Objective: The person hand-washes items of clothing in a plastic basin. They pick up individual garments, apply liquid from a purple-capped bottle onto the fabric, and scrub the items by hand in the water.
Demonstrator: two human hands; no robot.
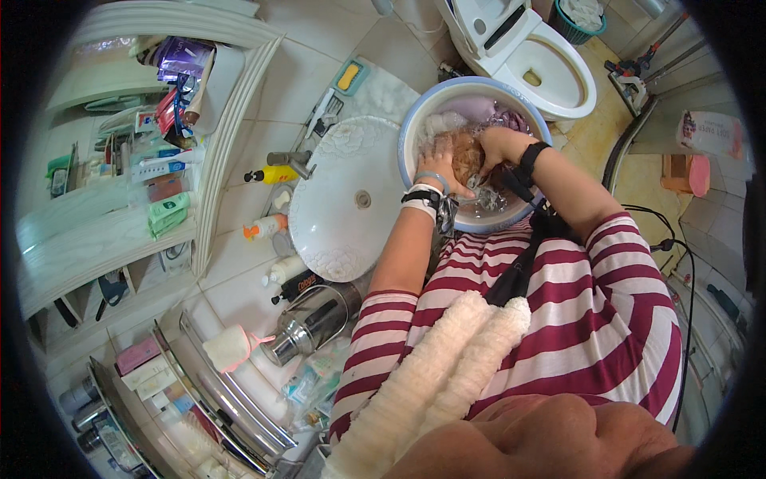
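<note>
In the round white plastic-looking basin with pale blue rim [476, 83], your left hand [439, 166] lies spread on the wet, crumpled orange-brown cloth [464, 153], while your right hand [501, 145] curls beside it, grip unclear; it probably feels soft, slippery, water-heavy, best held by a thick fold.

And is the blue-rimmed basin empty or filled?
Not empty: the basin holds water and cloths, with the left hand and right hand among them.

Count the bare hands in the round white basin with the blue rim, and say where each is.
2. The left hand lies spread on the brown wet cloth; the right hand is at that cloth's right side, fingertips partly hidden.
</note>
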